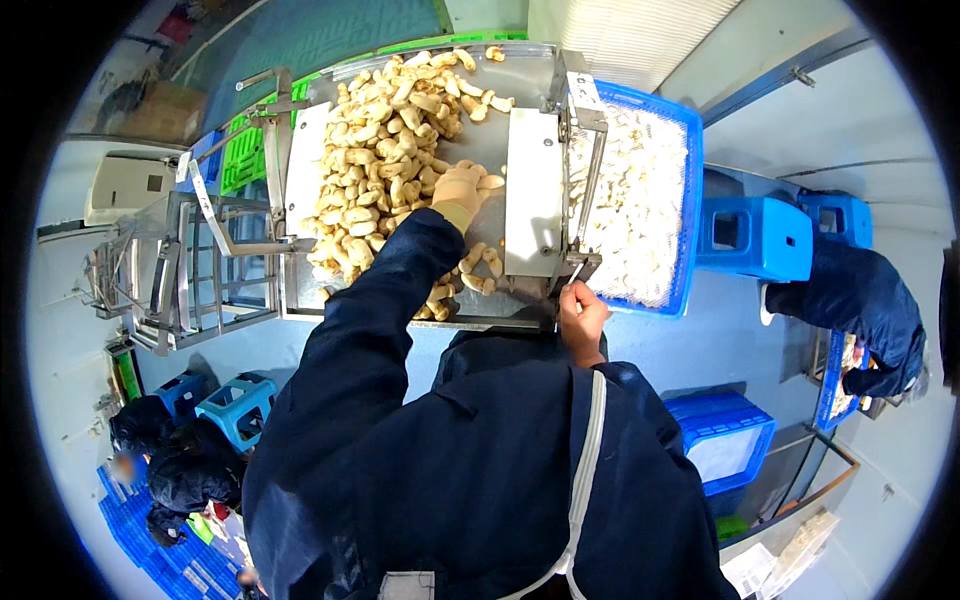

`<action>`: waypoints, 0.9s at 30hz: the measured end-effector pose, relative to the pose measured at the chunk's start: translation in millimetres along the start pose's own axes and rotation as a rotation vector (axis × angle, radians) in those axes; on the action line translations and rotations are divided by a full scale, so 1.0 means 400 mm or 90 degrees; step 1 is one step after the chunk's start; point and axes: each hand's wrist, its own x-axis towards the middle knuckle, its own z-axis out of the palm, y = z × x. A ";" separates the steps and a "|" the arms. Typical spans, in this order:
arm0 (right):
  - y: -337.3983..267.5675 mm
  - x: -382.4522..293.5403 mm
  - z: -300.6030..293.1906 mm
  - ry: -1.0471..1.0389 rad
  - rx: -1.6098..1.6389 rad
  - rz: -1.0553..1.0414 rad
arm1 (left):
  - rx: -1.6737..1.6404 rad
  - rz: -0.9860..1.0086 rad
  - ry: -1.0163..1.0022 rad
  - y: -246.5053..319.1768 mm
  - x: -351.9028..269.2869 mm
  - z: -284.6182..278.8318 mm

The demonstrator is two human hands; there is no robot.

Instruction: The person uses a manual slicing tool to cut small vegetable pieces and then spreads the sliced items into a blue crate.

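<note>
A large heap of tan mushrooms lies on a steel tray table. My left hand, in a pale glove, rests at the heap's right edge with a mushroom at its fingertips; whether it grips that one is unclear. My bare right hand is closed on a thin handle below the metal bracket of a slicing device. A white board stands between the heap and the device. Right of it, a blue crate holds pale sliced pieces.
A second white board and metal arm flank the heap's left side. Blue stools stand at right, more stools at lower left. Stacked blue crates sit behind right. One person bends over a crate at right; others work at lower left.
</note>
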 end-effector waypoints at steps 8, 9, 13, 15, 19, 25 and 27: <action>-0.058 0.020 -0.046 0.001 0.162 0.063 | -0.417 -0.203 0.033 0.212 0.026 0.067; -0.065 0.022 -0.052 -0.002 0.165 0.053 | -0.422 -0.204 0.036 0.221 0.031 0.081; -0.069 0.021 -0.052 -0.016 0.175 0.088 | -0.527 -0.219 0.084 0.227 0.039 0.151; -0.068 0.022 -0.050 -0.010 0.167 0.079 | -0.715 -0.251 0.046 0.223 0.049 0.182; -0.061 0.028 -0.050 -0.012 0.179 0.113 | -0.685 -0.297 0.035 0.233 0.051 0.187; -0.045 0.005 -0.044 -0.051 0.219 0.102 | -0.647 -0.262 0.082 0.273 0.040 0.121; -0.046 0.007 -0.045 -0.091 0.245 0.084 | -0.701 -0.294 0.035 0.275 0.032 0.102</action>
